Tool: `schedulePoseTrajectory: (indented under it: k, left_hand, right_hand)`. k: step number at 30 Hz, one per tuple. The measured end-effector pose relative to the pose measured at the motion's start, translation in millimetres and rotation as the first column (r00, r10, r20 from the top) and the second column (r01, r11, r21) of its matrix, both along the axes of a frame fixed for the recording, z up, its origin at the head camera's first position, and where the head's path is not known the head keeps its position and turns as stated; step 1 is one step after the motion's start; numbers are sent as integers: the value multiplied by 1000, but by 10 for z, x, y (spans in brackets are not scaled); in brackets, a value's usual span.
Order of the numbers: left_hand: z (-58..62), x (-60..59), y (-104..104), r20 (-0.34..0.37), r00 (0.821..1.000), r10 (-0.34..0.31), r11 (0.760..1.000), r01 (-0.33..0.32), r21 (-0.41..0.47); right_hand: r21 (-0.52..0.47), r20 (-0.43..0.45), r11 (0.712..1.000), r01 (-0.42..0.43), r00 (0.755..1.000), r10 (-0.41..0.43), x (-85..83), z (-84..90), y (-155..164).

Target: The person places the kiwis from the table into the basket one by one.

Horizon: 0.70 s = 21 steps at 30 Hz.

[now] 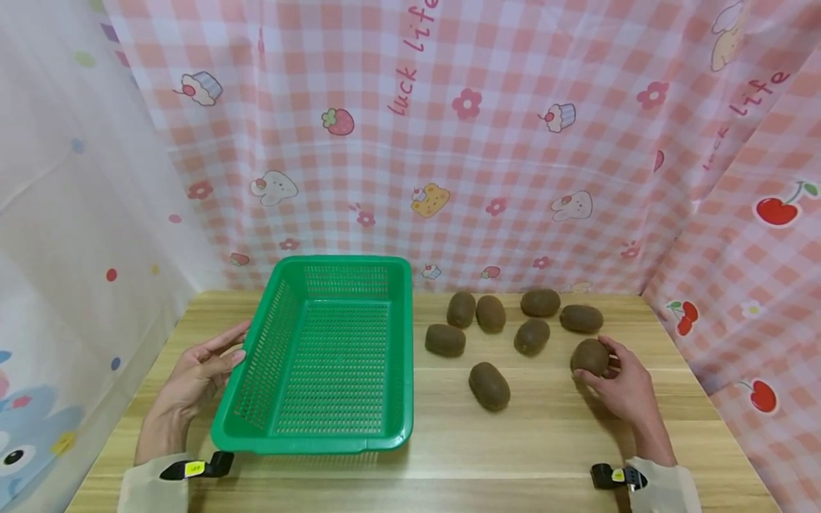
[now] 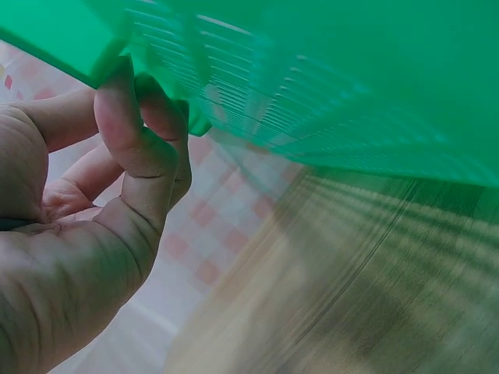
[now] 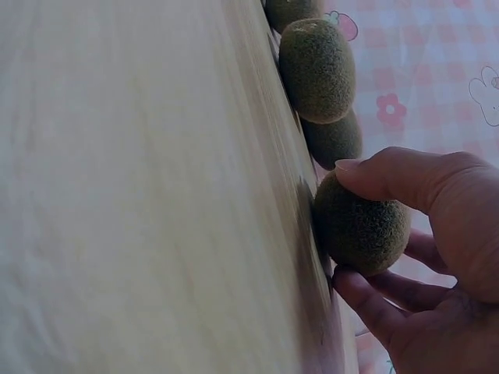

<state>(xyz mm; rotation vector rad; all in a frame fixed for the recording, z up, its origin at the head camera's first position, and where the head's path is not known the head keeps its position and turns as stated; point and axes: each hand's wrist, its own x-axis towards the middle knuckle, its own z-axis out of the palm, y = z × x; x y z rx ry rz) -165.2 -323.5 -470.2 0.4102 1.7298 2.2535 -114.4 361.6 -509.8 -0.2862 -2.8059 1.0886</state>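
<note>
Kiwi (image 1: 588, 358) pinched by right hand (image 1: 627, 388); left hand (image 1: 199, 372) grips basket (image 1: 333, 367), probably steadying it. Loose kiwis (image 1: 489, 387) lie between hands.

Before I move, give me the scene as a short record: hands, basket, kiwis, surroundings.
left hand: grips the left rim of the basket
left hand: fingers and thumb at the rim
basket: green, perforated, left of the kiwis
kiwis in basket: none
right hand: holds one kiwi between thumb and fingers
loose kiwis: seven, on the table
nearest loose kiwi to viewer: apart from the others
backdrop: checked cloth
</note>
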Motion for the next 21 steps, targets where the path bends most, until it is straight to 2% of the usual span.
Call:
schedulePoseTrajectory:
  k: [11, 21]
  left_hand:
    - [6, 4, -11, -1, 1000, 15, 1000, -15, -10]
    - [-12, 1, -18, -19, 999, 44, 993, -46, -109]
  right_hand:
    - [-29, 34, 998, 50, 998, -49, -36, 79, -6]
    - [-80, -33, 995, 66, 997, -69, 18, 220, -67]
